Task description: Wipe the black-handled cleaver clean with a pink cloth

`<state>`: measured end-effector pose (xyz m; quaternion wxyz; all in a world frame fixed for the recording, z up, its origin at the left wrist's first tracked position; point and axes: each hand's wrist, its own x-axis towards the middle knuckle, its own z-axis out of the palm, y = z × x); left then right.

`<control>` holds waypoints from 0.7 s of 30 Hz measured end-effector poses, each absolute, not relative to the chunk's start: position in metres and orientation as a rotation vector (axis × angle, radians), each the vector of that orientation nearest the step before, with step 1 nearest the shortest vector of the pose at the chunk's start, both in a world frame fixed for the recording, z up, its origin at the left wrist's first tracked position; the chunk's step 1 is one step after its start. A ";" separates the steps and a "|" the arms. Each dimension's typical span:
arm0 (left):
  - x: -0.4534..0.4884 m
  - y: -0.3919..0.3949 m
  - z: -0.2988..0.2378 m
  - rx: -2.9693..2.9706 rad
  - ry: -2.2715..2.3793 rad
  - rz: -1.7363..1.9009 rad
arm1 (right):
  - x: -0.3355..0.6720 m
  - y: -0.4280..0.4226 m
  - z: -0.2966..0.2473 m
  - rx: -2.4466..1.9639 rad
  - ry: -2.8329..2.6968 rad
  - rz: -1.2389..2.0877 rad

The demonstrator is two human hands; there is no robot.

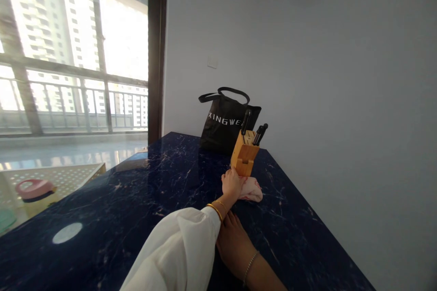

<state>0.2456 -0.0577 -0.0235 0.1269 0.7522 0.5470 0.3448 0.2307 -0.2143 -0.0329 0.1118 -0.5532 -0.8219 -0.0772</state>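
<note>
My left hand (pixel 232 183), in a white sleeve with gold bangles at the wrist, reaches forward across the dark blue marbled table (pixel 164 186). Its curled fingers are at the lower front of a wooden knife block (pixel 243 159), closed on a bunched pale cloth (pixel 251 189) with reddish marks. The cloth sticks out to the right of the hand. Several black-handled knives (pixel 260 134) stand in the block. My right hand (pixel 235 241), with a beaded bracelet, rests on the table below the left wrist. Its fingers look stretched out, and the left forearm partly covers them.
Behind the block stands a black tote bag (pixel 218 127) with white lettering. At the left, beyond the table edge, are a perforated cream surface (pixel 68 177) and a pink-lidded container (pixel 36 191). A grey wall (pixel 324 100) runs along the right side.
</note>
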 end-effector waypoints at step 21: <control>0.090 -0.102 0.004 2.261 1.251 0.964 | 0.231 -0.214 -0.003 -1.670 -2.275 -0.326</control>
